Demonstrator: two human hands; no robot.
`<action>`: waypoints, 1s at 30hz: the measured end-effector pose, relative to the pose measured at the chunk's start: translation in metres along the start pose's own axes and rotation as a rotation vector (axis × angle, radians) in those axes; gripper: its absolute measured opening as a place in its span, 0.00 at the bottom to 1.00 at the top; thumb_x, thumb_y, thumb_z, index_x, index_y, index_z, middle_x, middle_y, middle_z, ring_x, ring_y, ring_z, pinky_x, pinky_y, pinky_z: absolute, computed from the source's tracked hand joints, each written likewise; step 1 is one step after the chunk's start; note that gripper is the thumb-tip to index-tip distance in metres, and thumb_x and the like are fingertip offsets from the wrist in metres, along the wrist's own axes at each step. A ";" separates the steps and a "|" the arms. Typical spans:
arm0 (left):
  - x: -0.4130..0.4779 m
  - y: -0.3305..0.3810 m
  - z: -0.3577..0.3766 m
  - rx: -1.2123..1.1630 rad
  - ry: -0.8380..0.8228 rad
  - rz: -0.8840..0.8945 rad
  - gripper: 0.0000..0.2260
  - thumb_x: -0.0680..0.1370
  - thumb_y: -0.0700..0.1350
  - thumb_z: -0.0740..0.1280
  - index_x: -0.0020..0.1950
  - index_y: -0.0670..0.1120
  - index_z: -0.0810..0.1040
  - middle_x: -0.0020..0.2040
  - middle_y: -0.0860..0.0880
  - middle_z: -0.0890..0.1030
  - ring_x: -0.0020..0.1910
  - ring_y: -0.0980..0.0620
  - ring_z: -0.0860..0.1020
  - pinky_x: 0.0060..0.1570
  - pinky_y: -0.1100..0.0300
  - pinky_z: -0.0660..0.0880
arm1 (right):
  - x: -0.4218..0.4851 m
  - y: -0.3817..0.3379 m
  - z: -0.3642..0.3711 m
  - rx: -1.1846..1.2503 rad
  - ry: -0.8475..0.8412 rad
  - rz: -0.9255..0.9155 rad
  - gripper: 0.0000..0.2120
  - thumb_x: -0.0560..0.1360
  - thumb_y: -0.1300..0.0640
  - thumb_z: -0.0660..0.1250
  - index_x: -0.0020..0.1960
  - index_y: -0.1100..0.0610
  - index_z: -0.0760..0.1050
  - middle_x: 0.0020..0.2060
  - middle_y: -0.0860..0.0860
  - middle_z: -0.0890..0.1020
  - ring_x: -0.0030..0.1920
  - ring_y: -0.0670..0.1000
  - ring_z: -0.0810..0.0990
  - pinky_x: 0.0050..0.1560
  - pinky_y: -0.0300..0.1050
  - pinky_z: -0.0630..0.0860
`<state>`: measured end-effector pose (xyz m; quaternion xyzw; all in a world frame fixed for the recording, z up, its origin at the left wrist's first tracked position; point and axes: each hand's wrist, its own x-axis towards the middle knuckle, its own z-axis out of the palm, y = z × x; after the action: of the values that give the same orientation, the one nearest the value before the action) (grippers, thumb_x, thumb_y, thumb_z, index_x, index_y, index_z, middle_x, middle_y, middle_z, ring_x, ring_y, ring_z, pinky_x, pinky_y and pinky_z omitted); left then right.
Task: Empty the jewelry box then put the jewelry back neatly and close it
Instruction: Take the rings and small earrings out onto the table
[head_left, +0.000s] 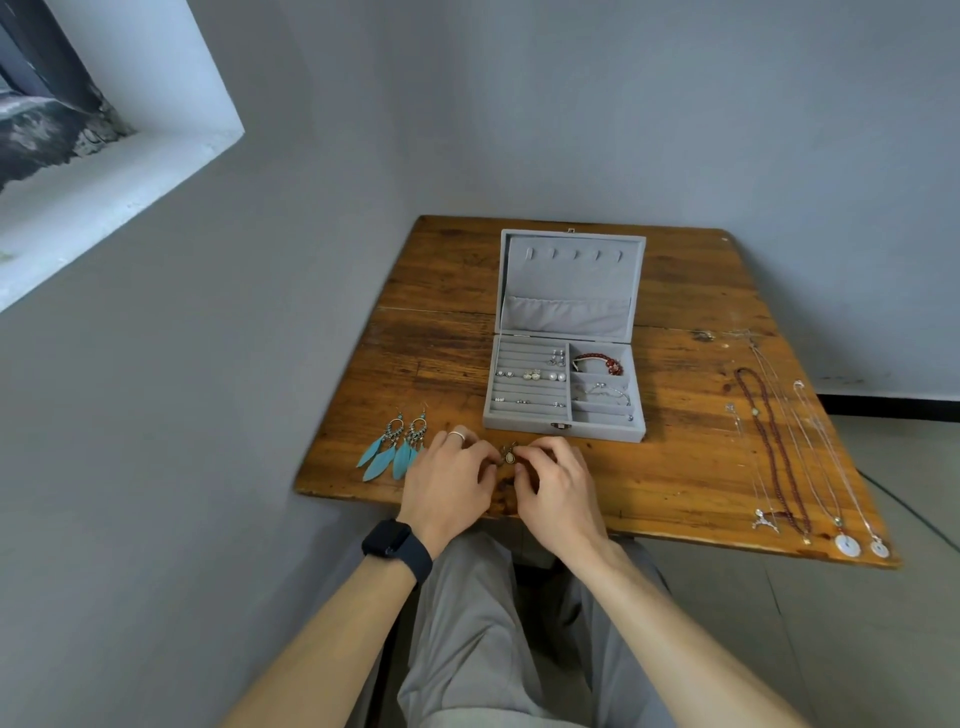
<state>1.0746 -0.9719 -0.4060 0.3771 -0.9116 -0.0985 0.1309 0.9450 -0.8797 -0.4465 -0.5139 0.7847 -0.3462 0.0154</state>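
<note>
The grey jewelry box (563, 422) stands open on the wooden table (675, 467), its lid upright. Small earrings (530, 374) sit in its ring rows, a red bead bracelet (597, 362) and a silver bracelet (605, 391) lie in the right compartments. In front of the box, my left hand (449, 480) and my right hand (558, 483) meet with curled fingers around a small bronze earring with a pale stone (508, 456). A pair of turquoise feather earrings (397, 447) lies flat just left of my left hand.
Several necklaces (779, 452), one of dark red beads and others of thin chain with white round pendants, lie in lines along the table's right side. The table's left edge stands against a grey wall. A window sill is at the upper left.
</note>
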 end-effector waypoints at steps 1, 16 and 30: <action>-0.001 0.000 0.000 -0.005 0.002 0.000 0.11 0.80 0.52 0.64 0.61 0.57 0.80 0.58 0.54 0.76 0.56 0.55 0.74 0.50 0.58 0.77 | -0.001 0.000 0.000 -0.002 -0.002 -0.004 0.14 0.76 0.59 0.69 0.61 0.58 0.81 0.54 0.50 0.77 0.53 0.50 0.76 0.53 0.41 0.77; 0.015 0.004 0.001 -0.011 0.023 -0.075 0.12 0.80 0.56 0.63 0.62 0.58 0.80 0.59 0.53 0.76 0.59 0.53 0.73 0.51 0.57 0.75 | -0.006 0.003 -0.003 0.005 0.022 -0.064 0.15 0.76 0.60 0.69 0.63 0.57 0.80 0.56 0.50 0.78 0.54 0.49 0.75 0.53 0.41 0.78; 0.028 0.000 0.004 -0.028 0.041 -0.101 0.08 0.80 0.54 0.65 0.57 0.56 0.80 0.55 0.53 0.78 0.55 0.52 0.75 0.47 0.56 0.76 | -0.007 0.002 -0.003 -0.031 0.015 -0.065 0.13 0.77 0.58 0.67 0.61 0.57 0.81 0.56 0.50 0.78 0.53 0.49 0.73 0.49 0.39 0.77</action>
<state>1.0539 -0.9917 -0.4055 0.4226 -0.8871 -0.1100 0.1497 0.9451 -0.8717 -0.4475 -0.5369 0.7729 -0.3380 -0.0096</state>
